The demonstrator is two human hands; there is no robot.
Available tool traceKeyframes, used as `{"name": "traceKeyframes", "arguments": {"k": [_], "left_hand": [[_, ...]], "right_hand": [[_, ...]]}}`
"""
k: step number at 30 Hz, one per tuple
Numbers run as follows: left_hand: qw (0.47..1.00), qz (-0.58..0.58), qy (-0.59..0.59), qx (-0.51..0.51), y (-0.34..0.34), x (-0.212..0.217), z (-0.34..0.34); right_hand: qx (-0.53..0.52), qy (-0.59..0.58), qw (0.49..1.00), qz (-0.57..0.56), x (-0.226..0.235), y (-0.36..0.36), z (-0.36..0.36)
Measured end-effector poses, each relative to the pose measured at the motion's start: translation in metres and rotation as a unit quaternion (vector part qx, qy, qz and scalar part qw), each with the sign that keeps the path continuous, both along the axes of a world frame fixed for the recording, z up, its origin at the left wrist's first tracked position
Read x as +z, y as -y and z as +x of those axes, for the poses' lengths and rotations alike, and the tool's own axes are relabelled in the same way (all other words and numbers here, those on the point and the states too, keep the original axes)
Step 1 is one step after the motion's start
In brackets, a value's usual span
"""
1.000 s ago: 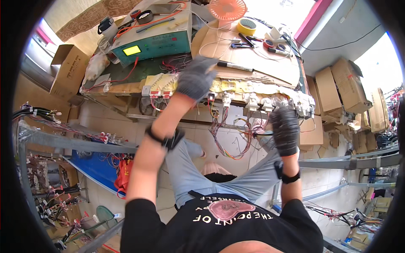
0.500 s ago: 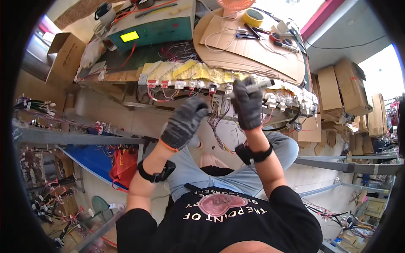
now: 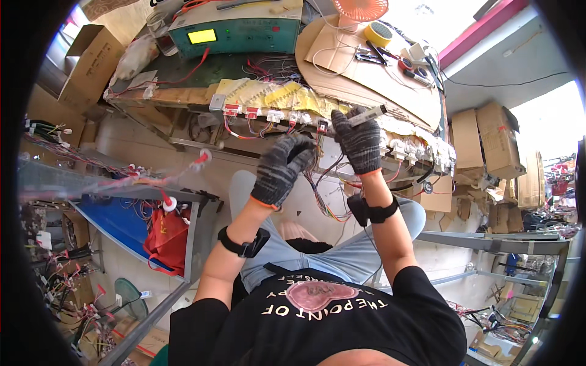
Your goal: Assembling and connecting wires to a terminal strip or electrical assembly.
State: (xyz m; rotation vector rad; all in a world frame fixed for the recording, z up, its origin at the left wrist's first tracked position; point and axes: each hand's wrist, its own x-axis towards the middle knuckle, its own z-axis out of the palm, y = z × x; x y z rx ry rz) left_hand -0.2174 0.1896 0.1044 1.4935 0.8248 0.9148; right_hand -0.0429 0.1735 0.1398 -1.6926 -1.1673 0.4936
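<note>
My right hand (image 3: 359,146), in a dark grey knit glove, is closed around a white marker pen (image 3: 368,114) with a dark end, held aslant at the bench's front edge. My left hand (image 3: 282,169), gloved alike, is curled shut just left of it; what its fingers hold, if anything, is hidden. Between and below the hands hangs a bundle of multicoloured wires (image 3: 318,194). A row of connectors runs along the bench edge, with a red connector (image 3: 251,113) and a white connector (image 3: 274,116) left of my hands. Yellowed tape (image 3: 282,94) covers the strip behind them.
A teal box with a lit display (image 3: 238,38) stands at the back left. Cardboard (image 3: 342,79) on the bench bears pliers (image 3: 370,58), a tape roll (image 3: 378,34) and an orange fan (image 3: 360,8). Wire-hung metal racks flank me; a red bag (image 3: 167,239) lies at left.
The whole view has shifted slightly. My left hand has moved right, closer to the hanging wires, while my right hand keeps the marker pen. At left, blurred wires with red-and-white ends now stick out.
</note>
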Motion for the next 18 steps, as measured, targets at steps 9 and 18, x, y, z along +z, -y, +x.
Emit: {"name": "traceKeyframes", "arguments": {"k": [9, 18], "left_hand": [[0.959, 0.277, -0.031, 0.054, -0.018, 0.022, 0.028], [0.76, 0.582, -0.175, 0.231, -0.099, 0.039, 0.046]], "right_hand": [[-0.003, -0.225, 0.974, 0.039, -0.005, -0.008, -0.024], [0.011, -0.333, 0.94, -0.068, -0.066, 0.038, -0.057]]}}
